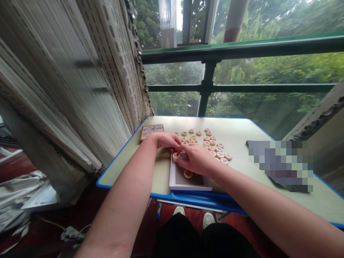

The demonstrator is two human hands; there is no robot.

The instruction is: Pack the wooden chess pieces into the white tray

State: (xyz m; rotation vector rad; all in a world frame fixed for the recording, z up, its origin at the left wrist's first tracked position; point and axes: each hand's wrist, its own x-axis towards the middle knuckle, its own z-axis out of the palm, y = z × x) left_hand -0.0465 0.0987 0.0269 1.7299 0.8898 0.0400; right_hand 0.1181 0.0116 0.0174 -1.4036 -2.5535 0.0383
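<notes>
Several round wooden chess pieces (212,143) with painted characters lie scattered on the pale table (236,132). A shallow white-rimmed box (188,184) sits at the table's near edge with one piece (188,174) inside. My left hand (168,140) rests curled over the box's far left corner, fingers closed near a piece (175,156). My right hand (196,157) hovers over the box's far edge, fingers bent and pinched together next to that same piece. What each hand grips is hidden by the fingers.
A flat wooden lid (152,131) with printed characters lies at the table's far left corner. A blurred dark object (282,163) lies on the right. Curtains (80,79) hang left; a window with green bars (209,86) stands behind. The table has a blue edge (188,197).
</notes>
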